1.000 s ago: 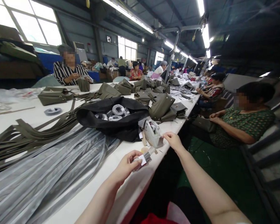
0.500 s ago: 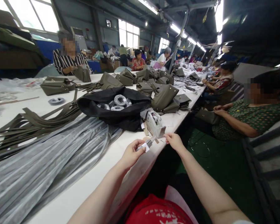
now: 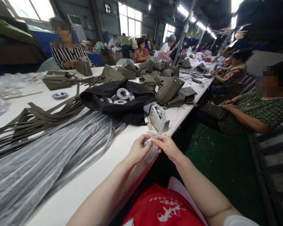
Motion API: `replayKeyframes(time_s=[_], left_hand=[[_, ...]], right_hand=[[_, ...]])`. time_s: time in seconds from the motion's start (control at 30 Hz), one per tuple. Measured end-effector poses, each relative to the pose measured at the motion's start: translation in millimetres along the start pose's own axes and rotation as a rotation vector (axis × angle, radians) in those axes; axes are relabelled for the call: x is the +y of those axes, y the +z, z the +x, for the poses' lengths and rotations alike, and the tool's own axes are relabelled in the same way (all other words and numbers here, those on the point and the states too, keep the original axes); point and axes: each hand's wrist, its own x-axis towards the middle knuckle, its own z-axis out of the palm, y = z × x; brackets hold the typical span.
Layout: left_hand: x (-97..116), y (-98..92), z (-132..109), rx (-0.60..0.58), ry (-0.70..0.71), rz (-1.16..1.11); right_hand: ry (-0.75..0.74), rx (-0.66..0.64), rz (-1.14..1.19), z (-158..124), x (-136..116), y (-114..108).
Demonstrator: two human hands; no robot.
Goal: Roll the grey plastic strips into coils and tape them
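Over the table's front edge, my left hand [image 3: 141, 147] is closed round a small grey-and-white wrapped strip [image 3: 146, 143]. The fingers of my right hand [image 3: 164, 146] are pinched together against the same piece, touching the left fingertips; what they grip is too small to make out. Just beyond both hands stands a white tape dispenser [image 3: 158, 117]. Behind it on the left lies an open black bag [image 3: 132, 114] with several wrapped rolls [image 3: 123, 94] inside.
Grey wrapped strips [image 3: 61, 157] and olive straps [image 3: 37, 117] cover the white table's [image 3: 85, 185] left side. Several olive bags [image 3: 169, 89] lie behind the black bag. A person in a green patterned top [image 3: 257, 110] sits at the right, another in stripes [image 3: 69, 55] across.
My right hand has moved left from beside the dispenser to meet my left hand at the wrapped strip. The view has shifted slightly.
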Motion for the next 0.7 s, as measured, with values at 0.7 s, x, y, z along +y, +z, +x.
replayKeyframes(time_s=[0.7], left_hand=[[-0.8, -1.6, 0.4, 0.049, -0.069, -0.14]], right_hand=[[0.164, 0.03, -0.16, -1.0, 6.0, 0.5]])
